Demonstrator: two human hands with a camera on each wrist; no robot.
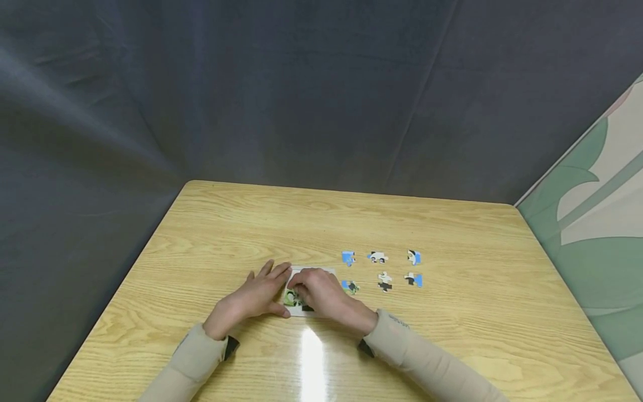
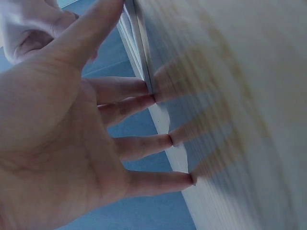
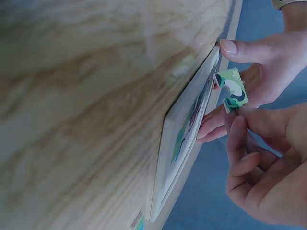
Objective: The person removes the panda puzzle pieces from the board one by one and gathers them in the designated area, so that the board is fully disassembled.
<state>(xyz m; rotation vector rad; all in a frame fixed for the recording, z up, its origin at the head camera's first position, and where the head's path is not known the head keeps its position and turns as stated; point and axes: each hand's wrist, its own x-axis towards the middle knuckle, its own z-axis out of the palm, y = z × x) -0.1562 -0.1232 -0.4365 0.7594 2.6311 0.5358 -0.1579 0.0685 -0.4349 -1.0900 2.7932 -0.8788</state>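
My right hand is over a small white-framed puzzle tray that lies flat on the table. Between thumb and fingertips it pinches a green jigsaw piece with white and dark markings, held tilted just above the tray in the right wrist view. Part of a picture with green and dark areas shows inside the frame, partly covered by the hands. My left hand spans the tray's left side, fingers spread and fairly straight. In the left wrist view its fingertips touch down on the table beside the tray's edge.
Right of the tray, several loose jigsaw pieces lie apart in two rows, among them a blue one, a panda-face one and a black-and-white one. The wooden table meets a dark curtain behind.
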